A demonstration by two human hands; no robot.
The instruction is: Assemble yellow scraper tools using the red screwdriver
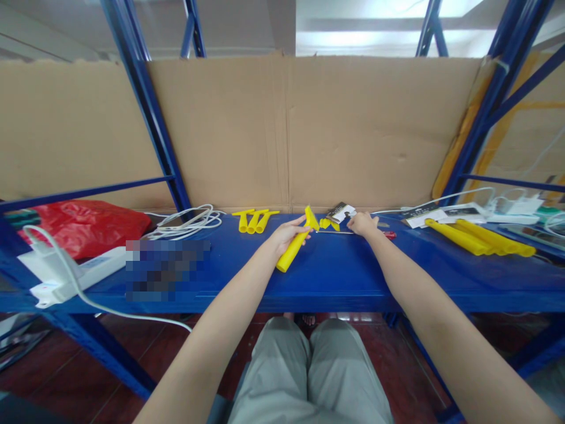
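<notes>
My left hand [291, 237] is closed around a yellow plastic handle [289, 256] with a flared, T-shaped head, held tilted above the blue tabletop. To its right, my right hand [362, 224] is down at the table with its fingers curled; what they pinch, if anything, is hidden. A screwdriver with a red handle [389, 235] lies beneath that hand, its thin shaft pointing left. Between the hands are small yellow pieces [329, 224] and a black-and-white printed card [341, 212]. Several more yellow T-shaped pieces [252, 223] lie in a row left of my left hand.
Yellow tubes [477, 237] and printed cards [424, 215] lie at the right. On the left are a red plastic bag [92, 227], coiled white cable [192, 222] and a white power strip [88, 272]. Cardboard [353, 129] closes off the back between blue posts [154, 118].
</notes>
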